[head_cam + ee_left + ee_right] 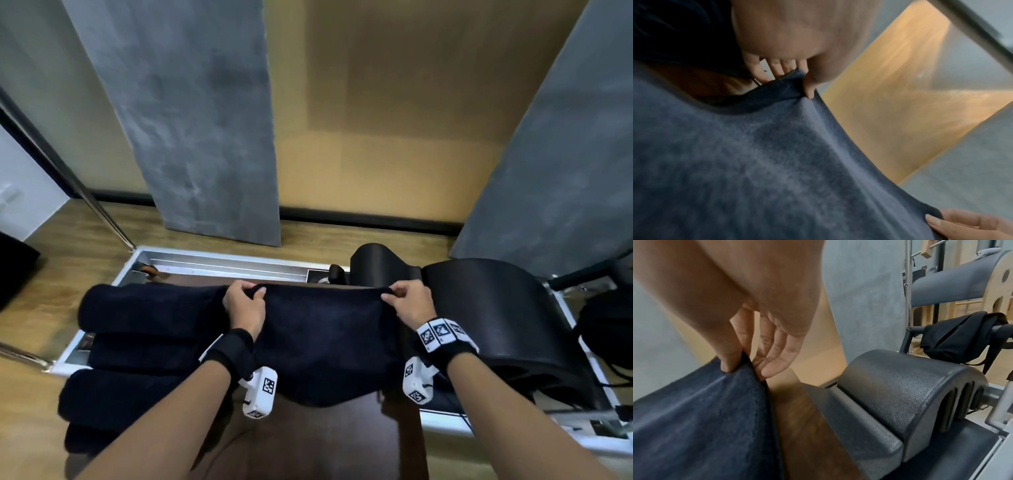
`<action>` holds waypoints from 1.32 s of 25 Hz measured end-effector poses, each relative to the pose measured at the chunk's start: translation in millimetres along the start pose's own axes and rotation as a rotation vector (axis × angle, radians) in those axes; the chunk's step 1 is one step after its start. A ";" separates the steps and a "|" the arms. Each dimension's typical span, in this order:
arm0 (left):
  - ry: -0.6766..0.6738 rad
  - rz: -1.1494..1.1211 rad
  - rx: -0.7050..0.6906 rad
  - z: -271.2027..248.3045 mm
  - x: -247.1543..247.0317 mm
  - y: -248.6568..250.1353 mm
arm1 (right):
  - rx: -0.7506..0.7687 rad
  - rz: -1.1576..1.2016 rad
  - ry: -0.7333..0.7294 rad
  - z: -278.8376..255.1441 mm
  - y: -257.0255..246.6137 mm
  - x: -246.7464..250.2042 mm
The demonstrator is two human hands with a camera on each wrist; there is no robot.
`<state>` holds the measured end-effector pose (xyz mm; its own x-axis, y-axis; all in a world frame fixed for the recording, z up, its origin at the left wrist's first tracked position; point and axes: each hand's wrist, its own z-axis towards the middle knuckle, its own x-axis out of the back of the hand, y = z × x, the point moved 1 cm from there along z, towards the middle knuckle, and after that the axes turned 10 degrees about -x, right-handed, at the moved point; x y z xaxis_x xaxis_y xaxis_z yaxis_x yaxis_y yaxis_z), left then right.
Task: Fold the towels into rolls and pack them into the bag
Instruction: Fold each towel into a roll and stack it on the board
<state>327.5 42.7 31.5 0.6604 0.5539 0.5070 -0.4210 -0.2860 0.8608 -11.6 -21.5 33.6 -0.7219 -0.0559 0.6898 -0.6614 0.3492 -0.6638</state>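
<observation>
Currently both hands pinch the top edge of one dark navy towel [325,339] and hold it up flat, its lower edge sagging toward a brown padded surface [318,442] below. The left hand [245,303] grips one upper corner between thumb and curled fingers; the right hand [409,301] grips the other corner the same way.

Just beside the left grip, several more dark towels [137,342] lie in soft bundles; whether they are finished rolls or only bunched cannot be told. Judging from this, the held towel is unfolded and not yet rolled, and nothing looks packed, so most of the task appears to remain.

Beyond the right grip sits a black padded arch [496,308] on a metal-framed exercise machine.

The right wrist view alone shows a black bag [960,335] hanging on a bar past the arch, possibly the bag to fill. It also shows the right thumb [725,356] pressed on the towel's hem. The left wrist view shows the left fingers [777,68] behind the cloth and the opposite hand's fingertips at the far corner.
</observation>
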 end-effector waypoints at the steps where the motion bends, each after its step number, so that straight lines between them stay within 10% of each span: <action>1: -0.013 0.037 0.002 4.0 -5.2 -4.6 | -0.022 -0.035 -0.004 5.9 2.7 -5.9; 19: -0.111 0.169 -0.126 -15.4 -16.5 -21.1 | -0.012 -0.098 0.032 -10.4 14.9 -9.2; 33: 0.051 -0.276 -0.363 -77.3 110.4 45.6 | 0.097 0.359 0.070 -129.0 -8.9 95.0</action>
<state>333.2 151.3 123.3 0.7509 0.6111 0.2505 -0.4303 0.1650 0.8875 -48.0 90.7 142.4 -0.8978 0.1186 0.4241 -0.3876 0.2443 -0.8889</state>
